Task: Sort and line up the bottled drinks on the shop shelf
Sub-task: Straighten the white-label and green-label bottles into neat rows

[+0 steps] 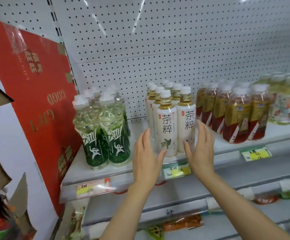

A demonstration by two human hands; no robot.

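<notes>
Shelf (218,148), drinks stock, landmark: white bottles (175,122)
- White bottles: standing mid-shelf in two files running back to the pegboard (158,49)
- Left hand (146,153) and right hand (200,148): flanking the front pair, fingers straight and apart, palms facing in, likely squaring the files; contact uncertain
- Green bottles (102,135): left of white, a gap between
- Amber bottles (232,115): right of white, grouped by kind
</notes>
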